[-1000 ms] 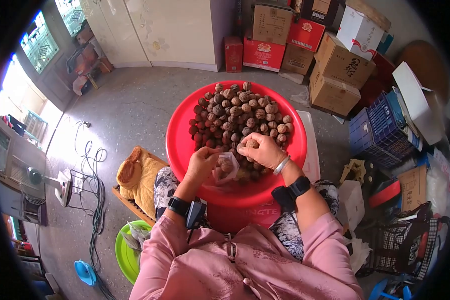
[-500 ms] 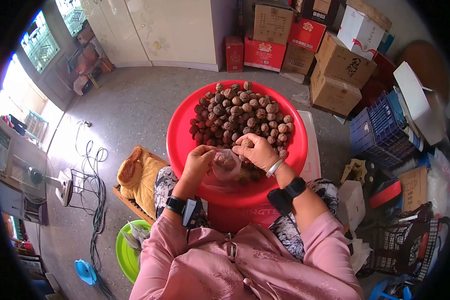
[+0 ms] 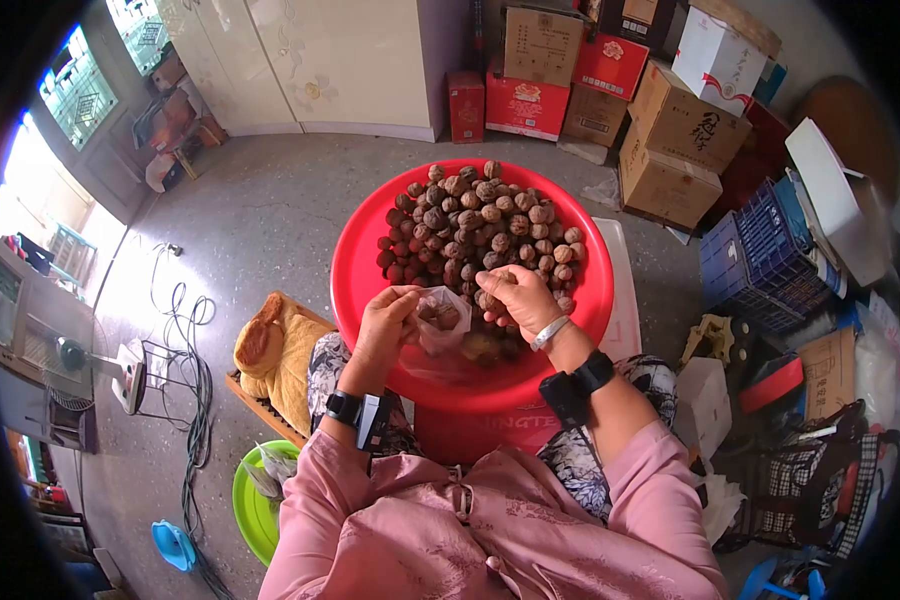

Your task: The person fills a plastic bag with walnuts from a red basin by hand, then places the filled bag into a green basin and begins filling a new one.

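Observation:
A wide red basin (image 3: 355, 335) holds a heap of brown walnuts (image 3: 470, 215). Over its near left part, my left hand (image 3: 385, 325) pinches the rim of a thin clear plastic bag (image 3: 444, 325), which has walnuts inside. Just right of the bag, my right hand (image 3: 520, 300) is closed around walnuts, palm side turned partly down. The bag and my right hand are apart. Exactly how many walnuts my right hand holds is hidden by its fingers.
Under the basin is a red box (image 3: 490, 430). A green basin (image 3: 255, 515) with filled bags and a stool with a yellow cushion (image 3: 288, 365) stand at the left. Cartons (image 3: 670, 185) are stacked at the back right. Cables (image 3: 195, 400) lie on the floor.
My right hand has shifted slightly right, away from the bag, and now has walnuts in its curled fingers. My left hand has moved a little left with the bag.

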Demonstrator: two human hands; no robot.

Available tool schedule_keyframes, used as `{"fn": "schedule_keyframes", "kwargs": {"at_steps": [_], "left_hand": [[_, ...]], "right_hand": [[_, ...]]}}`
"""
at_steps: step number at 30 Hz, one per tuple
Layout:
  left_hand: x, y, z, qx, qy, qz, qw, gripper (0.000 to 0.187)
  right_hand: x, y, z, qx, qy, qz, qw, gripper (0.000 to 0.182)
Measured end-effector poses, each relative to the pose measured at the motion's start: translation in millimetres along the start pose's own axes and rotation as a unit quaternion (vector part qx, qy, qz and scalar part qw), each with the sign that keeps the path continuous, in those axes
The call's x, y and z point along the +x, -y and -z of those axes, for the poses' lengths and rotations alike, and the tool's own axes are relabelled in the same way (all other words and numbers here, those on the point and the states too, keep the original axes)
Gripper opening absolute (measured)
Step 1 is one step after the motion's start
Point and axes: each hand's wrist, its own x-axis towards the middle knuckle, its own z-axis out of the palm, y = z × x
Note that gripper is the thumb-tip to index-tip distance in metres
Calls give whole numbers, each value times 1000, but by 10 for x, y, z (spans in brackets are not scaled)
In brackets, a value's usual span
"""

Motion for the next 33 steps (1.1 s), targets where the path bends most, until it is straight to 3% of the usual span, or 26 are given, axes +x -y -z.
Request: {"fn": "schedule_keyframes", "kwargs": {"at_steps": [6, 13, 15, 18, 23, 25, 26, 28, 33], "left_hand": [[9, 5, -2, 6, 5, -4, 1000, 15], [55, 65, 7, 42, 15, -8, 999, 16], [61, 76, 7, 45, 16, -10, 999, 16], [38, 56, -10, 45, 13, -9, 999, 16], [10, 31, -30, 45, 10, -13, 999, 15], [19, 36, -9, 39, 12, -11, 999, 15], [22, 42, -3, 33, 15, -9, 999, 15], [6, 25, -14, 28, 13, -5, 1000, 15], [14, 23, -5, 14, 18, -10, 1000, 15]], "right_hand": [[-21, 104, -77, -6, -75, 80, 994, 33], [115, -106, -149, -23, -87, 184, 979, 35], [169, -192, -205, -168, -48, 283, 943, 36], [47, -117, -224, -287, -58, 305, 906, 39], [62, -139, -154, -302, -98, 286, 904, 35], [74, -193, -122, -337, -85, 197, 917, 29], [85, -224, -115, -337, -86, 197, 917, 29], [116, -296, -107, -378, -29, 84, 922, 30], [211, -408, -104, -400, 0, 131, 907, 20]]}}
